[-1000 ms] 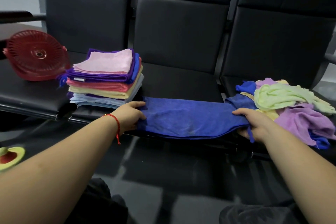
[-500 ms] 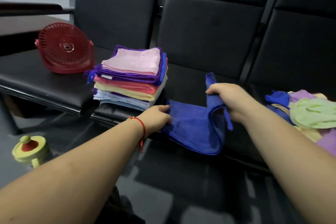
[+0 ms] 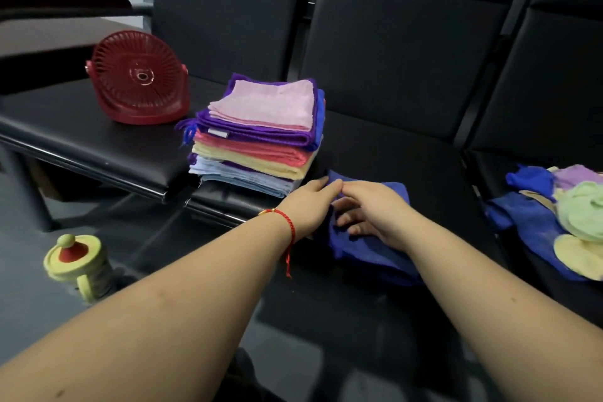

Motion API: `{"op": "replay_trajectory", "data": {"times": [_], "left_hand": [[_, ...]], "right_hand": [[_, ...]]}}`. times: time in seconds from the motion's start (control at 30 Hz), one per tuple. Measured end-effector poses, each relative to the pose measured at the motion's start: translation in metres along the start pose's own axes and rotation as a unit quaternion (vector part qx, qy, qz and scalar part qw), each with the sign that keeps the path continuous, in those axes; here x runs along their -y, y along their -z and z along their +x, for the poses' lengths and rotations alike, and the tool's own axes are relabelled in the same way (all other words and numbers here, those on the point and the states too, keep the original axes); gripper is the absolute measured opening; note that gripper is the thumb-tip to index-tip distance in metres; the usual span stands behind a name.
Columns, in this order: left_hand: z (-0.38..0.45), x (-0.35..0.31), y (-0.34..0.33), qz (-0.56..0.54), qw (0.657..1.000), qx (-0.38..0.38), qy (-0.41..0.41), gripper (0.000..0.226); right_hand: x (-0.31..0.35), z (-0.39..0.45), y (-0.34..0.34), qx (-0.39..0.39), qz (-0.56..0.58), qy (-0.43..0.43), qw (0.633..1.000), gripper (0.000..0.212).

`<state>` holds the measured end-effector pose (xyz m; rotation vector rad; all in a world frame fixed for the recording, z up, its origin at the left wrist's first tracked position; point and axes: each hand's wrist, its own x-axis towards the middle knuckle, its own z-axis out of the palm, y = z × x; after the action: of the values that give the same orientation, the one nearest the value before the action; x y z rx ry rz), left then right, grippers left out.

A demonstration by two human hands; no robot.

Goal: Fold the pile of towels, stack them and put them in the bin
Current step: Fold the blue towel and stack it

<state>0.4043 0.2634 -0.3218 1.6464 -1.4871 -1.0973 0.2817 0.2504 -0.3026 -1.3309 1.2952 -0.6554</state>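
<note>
A blue towel [image 3: 375, 251] lies folded over on the black middle seat. My left hand [image 3: 310, 202] and my right hand [image 3: 368, 209] meet at its left end, and both pinch the towel's edges together. Just to the left stands a stack of folded towels [image 3: 261, 134] with a pink one on top. An unfolded pile of towels [image 3: 567, 219], blue, green, purple and yellow, lies on the right seat. A red basket-like bin [image 3: 138, 78] lies on its side on the left seat.
A black leather bench [image 3: 408, 147] with tall backrests holds everything. A yellow cup with a red-and-yellow lid [image 3: 78, 264] stands on the floor at the lower left. A dark armrest [image 3: 65, 5] juts out at the upper left.
My right hand carried the towel's right end over to the left end, folding it in half. The view shifted left, so the unfolded pile moved toward the right edge.
</note>
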Motion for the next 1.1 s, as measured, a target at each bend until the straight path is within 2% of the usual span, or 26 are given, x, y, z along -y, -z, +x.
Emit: {"op": "replay_trajectory", "data": {"times": [0.07,0.1,0.17,0.2,0.27,0.33,0.43,0.63,0.8,0.97,1.1], "left_hand": [[-0.004,-0.002,0.002,0.065,0.998,0.0,-0.023,0.058],[-0.006,-0.003,0.002,0.09,0.996,0.006,-0.024,0.062],[-0.007,-0.003,0.003,0.107,0.994,0.007,-0.019,0.069],[-0.008,-0.004,0.005,0.108,0.994,0.002,-0.017,0.069],[-0.012,-0.007,0.007,0.11,0.994,-0.01,-0.021,0.063],[-0.016,-0.008,0.007,0.1,0.995,-0.007,-0.022,0.058],[-0.02,-0.01,0.006,0.087,0.996,0.004,-0.015,0.055],[-0.026,-0.012,0.003,0.08,0.996,0.005,-0.024,0.053],[-0.038,-0.011,-0.004,0.162,0.985,-0.007,-0.058,0.055],[-0.053,-0.02,-0.007,0.207,0.971,-0.01,-0.121,0.058],[-0.058,-0.04,0.011,0.185,0.968,-0.055,-0.161,0.059]], "right_hand": [[-0.005,0.003,0.014,-0.045,-0.098,0.033,0.994,0.017],[-0.008,0.004,0.023,-0.098,-0.189,0.058,0.975,0.021],[-0.016,0.004,0.044,-0.207,-0.354,0.077,0.909,0.032],[-0.019,0.001,0.052,-0.243,-0.398,0.054,0.883,0.036],[-0.025,-0.005,0.064,-0.26,-0.433,-0.025,0.863,0.04],[-0.027,-0.01,0.067,-0.233,-0.433,-0.093,0.866,0.041],[-0.027,-0.016,0.066,-0.211,-0.343,-0.132,0.906,0.038],[-0.02,-0.031,0.06,-0.184,-0.13,-0.101,0.969,0.008],[-0.023,-0.039,0.059,-0.235,-0.21,0.023,0.949,0.01],[-0.014,-0.048,0.064,-0.224,-0.211,0.118,0.944,0.037],[0.004,-0.049,0.071,-0.234,-0.192,0.157,0.94,0.038]]}}
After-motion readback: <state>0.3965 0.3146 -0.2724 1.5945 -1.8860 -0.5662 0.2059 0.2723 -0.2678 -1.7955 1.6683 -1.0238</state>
